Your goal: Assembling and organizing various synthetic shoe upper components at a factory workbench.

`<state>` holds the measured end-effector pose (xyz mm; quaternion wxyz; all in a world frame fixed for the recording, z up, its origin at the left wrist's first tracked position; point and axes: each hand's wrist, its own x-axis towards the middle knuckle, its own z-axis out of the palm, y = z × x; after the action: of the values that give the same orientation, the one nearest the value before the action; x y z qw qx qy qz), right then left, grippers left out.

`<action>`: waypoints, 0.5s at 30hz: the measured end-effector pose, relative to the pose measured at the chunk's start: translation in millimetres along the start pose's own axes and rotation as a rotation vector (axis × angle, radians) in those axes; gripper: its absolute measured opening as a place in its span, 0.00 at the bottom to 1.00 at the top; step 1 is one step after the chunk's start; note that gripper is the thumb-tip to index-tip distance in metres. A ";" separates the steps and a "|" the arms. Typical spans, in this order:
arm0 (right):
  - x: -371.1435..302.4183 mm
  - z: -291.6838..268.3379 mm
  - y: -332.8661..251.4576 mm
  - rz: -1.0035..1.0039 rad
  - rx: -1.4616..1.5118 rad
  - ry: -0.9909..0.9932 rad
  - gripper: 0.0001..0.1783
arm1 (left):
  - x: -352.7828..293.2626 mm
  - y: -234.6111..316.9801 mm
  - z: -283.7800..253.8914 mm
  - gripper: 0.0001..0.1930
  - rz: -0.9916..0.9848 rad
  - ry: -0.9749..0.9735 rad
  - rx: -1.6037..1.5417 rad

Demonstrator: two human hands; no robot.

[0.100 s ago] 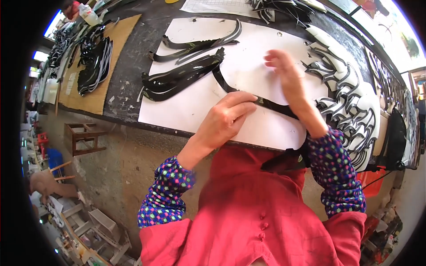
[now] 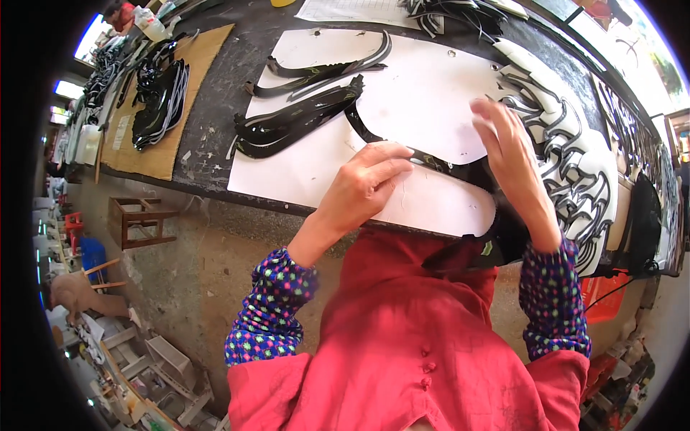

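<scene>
A long, glossy black curved piece (image 2: 431,162) lies on a white board (image 2: 424,79) at the table's front. Its wider right end drapes over the board's near right corner. My left hand (image 2: 370,179) is closed, its fingers pinching the piece near its middle. Over the board's right side, my right hand (image 2: 512,147) is raised with its fingers apart and half bent; nothing shows in it. Stacked black curved pieces (image 2: 295,123) lie on the board's left part, left of the held piece.
Many black-and-white curved strips (image 2: 568,151) overlap along the right. Brown cardboard (image 2: 164,151) at the left carries more black pieces. A wooden stool (image 2: 144,223) stands on the floor at the left. Behind the board lie a gridded sheet (image 2: 341,13) and dark strips (image 2: 456,14).
My right hand has moved right and slightly nearer, away from the board's middle. My left hand keeps its place on the piece. More of the piece's black right end now shows.
</scene>
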<state>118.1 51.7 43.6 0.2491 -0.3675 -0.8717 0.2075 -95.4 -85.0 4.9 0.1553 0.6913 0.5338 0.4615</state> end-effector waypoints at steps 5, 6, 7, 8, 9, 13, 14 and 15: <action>-53.8 -22.0 15.3 -0.171 -0.357 0.012 0.23 | 6.0 5.4 1.5 0.07 0.073 0.044 0.085; -52.1 -26.0 16.1 -0.114 -0.279 -0.025 0.22 | 4.9 14.4 4.7 0.07 0.018 0.043 -0.009; -49.4 -28.4 15.6 -0.057 -0.199 -0.061 0.21 | 2.3 21.6 9.1 0.07 0.029 0.038 0.002; -45.7 -31.3 11.3 -0.041 -0.133 -0.055 0.17 | -1.1 28.6 14.3 0.08 -0.027 0.005 -0.057; -41.5 -34.4 4.9 -0.047 -0.126 -0.042 0.17 | -5.2 34.8 19.3 0.08 -0.086 -0.025 -0.113; -32.4 -58.2 -32.2 -0.020 0.119 -0.160 0.13 | -10.9 81.9 27.5 0.16 -0.514 -0.242 -0.397; -31.3 -64.6 -43.6 -0.009 0.131 -0.186 0.14 | -13.7 87.9 33.3 0.21 -0.554 -0.233 -0.548; -31.3 -68.2 -55.0 -0.005 0.147 -0.218 0.14 | -17.6 92.5 37.3 0.27 -0.595 -0.214 -0.696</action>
<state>147.6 5.2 118.6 0.1797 -0.3212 -0.8770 0.3089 -10.5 -125.5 42.4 0.5576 0.4588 0.5031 0.4748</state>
